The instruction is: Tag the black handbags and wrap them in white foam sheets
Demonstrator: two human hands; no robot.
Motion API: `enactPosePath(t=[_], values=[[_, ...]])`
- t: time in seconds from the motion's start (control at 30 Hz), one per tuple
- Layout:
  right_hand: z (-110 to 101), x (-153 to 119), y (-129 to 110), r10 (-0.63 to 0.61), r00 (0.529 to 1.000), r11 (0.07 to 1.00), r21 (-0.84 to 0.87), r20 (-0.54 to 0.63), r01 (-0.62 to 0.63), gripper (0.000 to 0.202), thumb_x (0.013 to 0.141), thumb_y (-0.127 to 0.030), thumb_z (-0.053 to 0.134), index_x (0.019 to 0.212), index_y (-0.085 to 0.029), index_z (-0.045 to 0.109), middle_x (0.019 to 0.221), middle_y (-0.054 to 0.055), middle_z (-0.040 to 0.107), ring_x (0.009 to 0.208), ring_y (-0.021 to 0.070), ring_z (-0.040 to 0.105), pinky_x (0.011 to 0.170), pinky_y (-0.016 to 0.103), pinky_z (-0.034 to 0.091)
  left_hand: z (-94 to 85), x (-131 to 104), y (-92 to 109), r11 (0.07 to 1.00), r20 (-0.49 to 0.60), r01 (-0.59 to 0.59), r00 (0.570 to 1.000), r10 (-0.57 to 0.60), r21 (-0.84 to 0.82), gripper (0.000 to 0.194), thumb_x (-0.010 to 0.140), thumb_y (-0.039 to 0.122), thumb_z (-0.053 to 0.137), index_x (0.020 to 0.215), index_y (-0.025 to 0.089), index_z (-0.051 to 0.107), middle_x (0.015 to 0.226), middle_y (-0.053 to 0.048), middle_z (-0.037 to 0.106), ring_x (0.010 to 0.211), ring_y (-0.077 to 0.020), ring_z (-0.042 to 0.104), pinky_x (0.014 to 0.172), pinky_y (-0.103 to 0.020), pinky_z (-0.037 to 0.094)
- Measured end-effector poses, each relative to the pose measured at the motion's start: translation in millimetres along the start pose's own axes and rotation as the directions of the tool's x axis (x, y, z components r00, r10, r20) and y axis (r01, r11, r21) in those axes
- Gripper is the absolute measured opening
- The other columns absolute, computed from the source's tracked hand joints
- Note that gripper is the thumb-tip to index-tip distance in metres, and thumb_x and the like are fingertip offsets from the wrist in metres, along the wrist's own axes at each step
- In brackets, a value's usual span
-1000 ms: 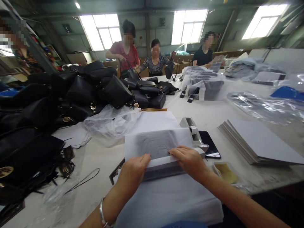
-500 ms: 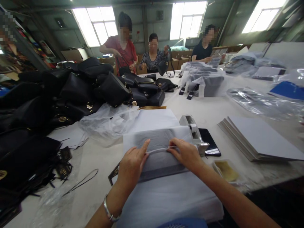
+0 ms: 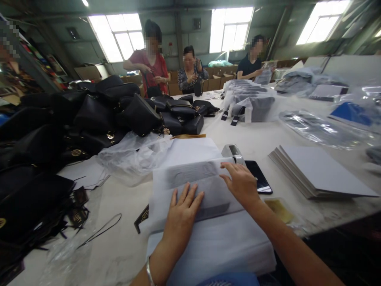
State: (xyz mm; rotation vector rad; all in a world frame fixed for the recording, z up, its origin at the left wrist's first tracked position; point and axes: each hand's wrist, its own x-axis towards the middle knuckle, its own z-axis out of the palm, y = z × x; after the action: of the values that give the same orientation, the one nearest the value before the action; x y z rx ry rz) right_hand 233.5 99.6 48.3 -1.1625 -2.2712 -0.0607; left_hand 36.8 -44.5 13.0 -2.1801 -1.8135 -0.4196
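Observation:
My left hand (image 3: 182, 214) lies flat with its fingers spread on thin white wrapping paper (image 3: 212, 190). A dark shape, probably a black bag, shows through that paper. Its bulk is covered, and a black hang tag (image 3: 142, 218) pokes out at the left. My right hand (image 3: 241, 180) is over the paper's right edge, thumb and forefinger apart, with nothing visible between them. Just beyond it stands a tape dispenser (image 3: 230, 151), partly hidden by that hand. A stack of white paper sheets (image 3: 220, 244) lies under the wrapped thing, towards me.
Black handbags (image 3: 89, 115) are heaped at the left. A phone (image 3: 260, 178), a dish with something yellow (image 3: 279, 210) and a stack of grey-white boards (image 3: 324, 171) lie to the right. Wrapped bags (image 3: 262, 107) stand farther back. Three co-workers, one in a red top (image 3: 154, 67), are across the table.
The paper's near fold has been laid down over the dark thing. My left hand has flattened on it; my right hand has let go and moved right, towards the tape dispenser.

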Motion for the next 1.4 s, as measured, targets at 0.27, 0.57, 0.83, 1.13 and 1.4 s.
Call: enactPosePath(t=[0.27, 0.57, 0.83, 1.13, 1.4], values=[[-18.2, -37.7, 82.3, 0.45, 0.888, 0.88, 0.212, -0.089, -0.425, 0.041, 0.087, -0.055, 0.057, 0.1, -0.019, 0.074, 0.137, 0.014, 0.058, 0.13, 0.0325, 0.05, 0.113, 0.049, 0.035, -2.5, 3.1, 0.2, 0.999, 0.042, 0.028, 0.999, -0.027, -0.02, 0.04, 0.099, 0.02, 0.047, 0.137, 0.031, 0.056, 0.152, -0.002, 0.045, 0.14, -0.0303, 0.044, 0.107, -0.06, 0.044], [-5.6, -25.3, 71.7, 0.69, 0.683, 0.326, 0.739, 0.24, -0.589, 0.033, 0.065, -0.051, 0.082, 0.08, -0.022, 0.08, 0.141, 0.01, 0.058, 0.128, 0.0337, 0.054, 0.11, 0.046, 0.039, -2.2, 1.2, -1.1, 0.999, 0.025, 0.025, 0.999, -0.024, -0.032, 0.039, 0.1, 0.021, 0.046, 0.136, 0.031, 0.057, 0.151, -0.002, 0.046, 0.139, -0.0301, 0.045, 0.107, -0.06, 0.044], [-41.8, -63.8, 38.2, 0.728, 0.68, 0.398, 0.753, 0.088, -0.524, 0.03, 0.076, -0.049, 0.078, 0.092, -0.024, 0.079, 0.131, 0.005, 0.065, 0.119, 0.0263, 0.061, 0.099, 0.036, 0.05, -2.1, 1.2, -1.0, 0.998, 0.024, 0.037, 0.999, -0.036, -0.057, 0.04, 0.099, 0.02, 0.049, 0.137, 0.031, 0.057, 0.151, -0.002, 0.046, 0.14, -0.0302, 0.044, 0.108, -0.06, 0.042], [-33.3, -91.4, 55.1, 0.696, 0.554, 0.11, 0.695, 0.457, -0.711, 0.043, 0.066, -0.054, 0.083, 0.087, -0.017, 0.076, 0.085, 0.008, 0.074, 0.075, 0.0205, 0.068, 0.064, 0.03, 0.056, -2.5, 1.1, -1.8, 0.997, 0.008, 0.025, 1.0, -0.025, -0.075, 0.04, 0.099, 0.02, 0.048, 0.136, 0.03, 0.057, 0.151, -0.003, 0.046, 0.139, -0.031, 0.045, 0.107, -0.061, 0.043], [-36.4, -81.1, 94.3, 0.486, 0.851, 0.843, 0.147, 0.198, -0.517, 0.025, 0.087, -0.043, 0.06, 0.081, -0.023, 0.074, 0.074, 0.003, 0.073, 0.068, 0.0228, 0.068, 0.06, 0.032, 0.05, -1.6, 0.6, -1.8, 0.997, 0.012, 0.031, 0.999, -0.03, -0.071, 0.04, 0.099, 0.02, 0.049, 0.137, 0.03, 0.057, 0.152, -0.002, 0.046, 0.139, -0.0307, 0.045, 0.108, -0.06, 0.042]])
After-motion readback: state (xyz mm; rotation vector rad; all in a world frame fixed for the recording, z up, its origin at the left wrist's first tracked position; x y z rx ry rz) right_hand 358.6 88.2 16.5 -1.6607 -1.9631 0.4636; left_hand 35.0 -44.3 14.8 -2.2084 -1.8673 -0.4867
